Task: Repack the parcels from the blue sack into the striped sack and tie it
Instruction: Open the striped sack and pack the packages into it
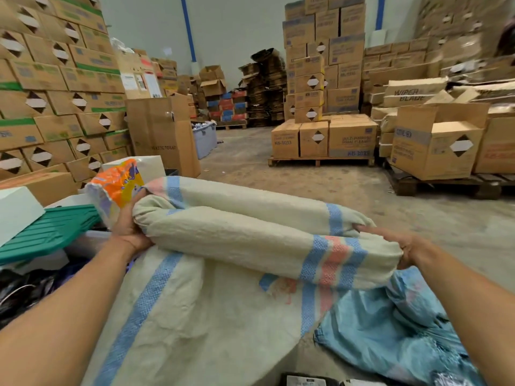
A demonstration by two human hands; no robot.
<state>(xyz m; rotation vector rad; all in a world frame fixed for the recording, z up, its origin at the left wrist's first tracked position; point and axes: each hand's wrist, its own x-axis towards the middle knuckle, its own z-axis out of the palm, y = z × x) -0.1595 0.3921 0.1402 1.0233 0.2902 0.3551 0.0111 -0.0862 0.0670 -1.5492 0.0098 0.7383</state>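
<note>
The striped sack, cream woven cloth with blue and pink stripes, lies in front of me with its top edge rolled into a thick fold. My left hand grips the left end of that roll. My right hand grips its right end by the pink stripe. The blue sack lies crumpled at the lower right, partly under the striped one. No parcel shows inside either sack from here.
An orange and white plastic pack and a green plastic board sit on my left. Stacked cardboard boxes wall the left side. Boxes on pallets stand ahead and to the right. Concrete floor lies between.
</note>
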